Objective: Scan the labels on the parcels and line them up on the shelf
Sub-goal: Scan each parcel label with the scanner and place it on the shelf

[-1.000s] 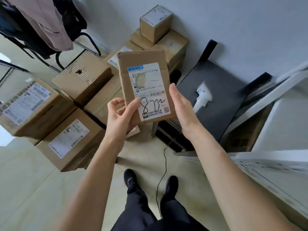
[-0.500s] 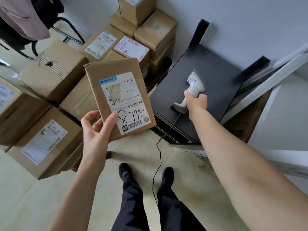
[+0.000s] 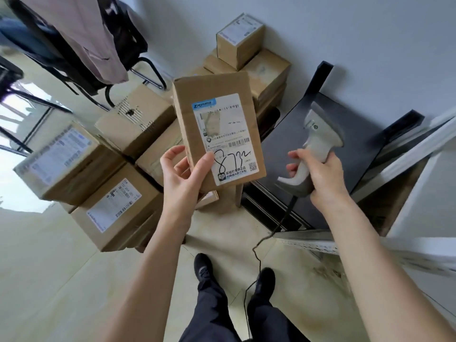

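Note:
A flat brown cardboard parcel (image 3: pixel 195 129) with a white shipping label (image 3: pixel 227 134) marked "8732" is held upright in front of me. My left hand (image 3: pixel 182 178) grips its lower left corner, thumb on the label side. My right hand (image 3: pixel 323 178) grips the handle of a white barcode scanner (image 3: pixel 318 141), lifted off the black table (image 3: pixel 365 154) just right of the parcel. The scanner's black cord (image 3: pixel 256 253) hangs down to the floor.
Several labelled cardboard boxes (image 3: pixel 113 206) are stacked on the floor at left and against the wall (image 3: pixel 246 60). A black chair (image 3: pixel 81 58) with clothing draped on it stands at upper left. A white shelf frame (image 3: pixel 419 248) runs along the right. My feet (image 3: pixel 204 270) stand below.
My right hand left the parcel, took hold of the scanner on the black table and lifted it toward the parcel. My left hand alone keeps the parcel and has raised it.

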